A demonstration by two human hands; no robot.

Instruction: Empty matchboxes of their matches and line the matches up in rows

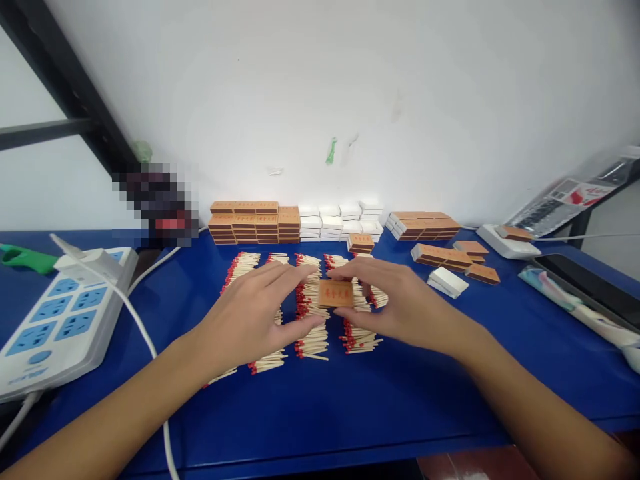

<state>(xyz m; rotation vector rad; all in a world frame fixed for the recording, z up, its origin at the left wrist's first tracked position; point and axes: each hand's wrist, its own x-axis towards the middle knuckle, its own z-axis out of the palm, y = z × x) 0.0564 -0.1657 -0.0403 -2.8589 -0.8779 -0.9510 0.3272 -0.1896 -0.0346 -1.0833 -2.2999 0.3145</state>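
An orange matchbox [335, 293] is pinched between the thumb and fingers of my right hand [400, 300], above rows of red-tipped matches [313, 333]. Just left of that box, my left hand [255, 313] has its thumb and fingers apart, with nothing between them. Part of the match rows is hidden under both hands. Behind them, orange matchboxes [245, 223] are stacked against the wall beside a stack of white trays [330, 223]. One single matchbox [361, 242] lies in front of the white trays.
More matchboxes [425, 225] and white pieces [448, 282] lie to the right, near a phone [590, 287] and a white adapter [509, 243]. On the left is a power strip [65, 313], its white cable [145, 333] running past my left forearm. The blue table [320, 413] ends near the bottom.
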